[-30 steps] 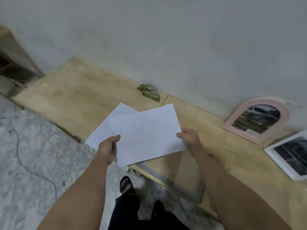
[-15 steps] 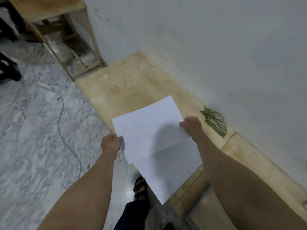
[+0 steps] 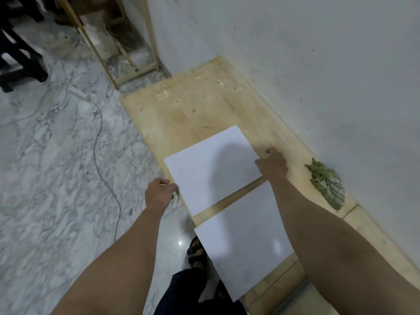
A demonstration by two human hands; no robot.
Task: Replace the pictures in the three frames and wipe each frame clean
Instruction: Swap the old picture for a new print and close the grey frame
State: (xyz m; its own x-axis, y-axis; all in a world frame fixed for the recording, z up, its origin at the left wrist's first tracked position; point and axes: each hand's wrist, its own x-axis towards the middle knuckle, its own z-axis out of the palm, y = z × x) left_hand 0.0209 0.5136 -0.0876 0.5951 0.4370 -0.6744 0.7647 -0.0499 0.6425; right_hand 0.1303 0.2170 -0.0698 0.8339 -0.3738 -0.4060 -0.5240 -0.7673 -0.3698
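A low plywood board (image 3: 204,105) lies along a white wall (image 3: 295,64) on marble floor. On the board, two blank white sheets lie apart. The right hand (image 3: 272,163) pinches the far sheet (image 3: 211,167) at its edge; the left hand (image 3: 159,194) touches its opposite corner, grip unclear. The near sheet (image 3: 245,242) overhangs the board, partly hidden by the right arm. A green cloth (image 3: 327,183) lies beside the wall.

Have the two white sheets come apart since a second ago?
Yes. The upper sheet, held by both hands, now lies apart from the lower sheet, a strip of wooden board showing between them; earlier they overlapped.
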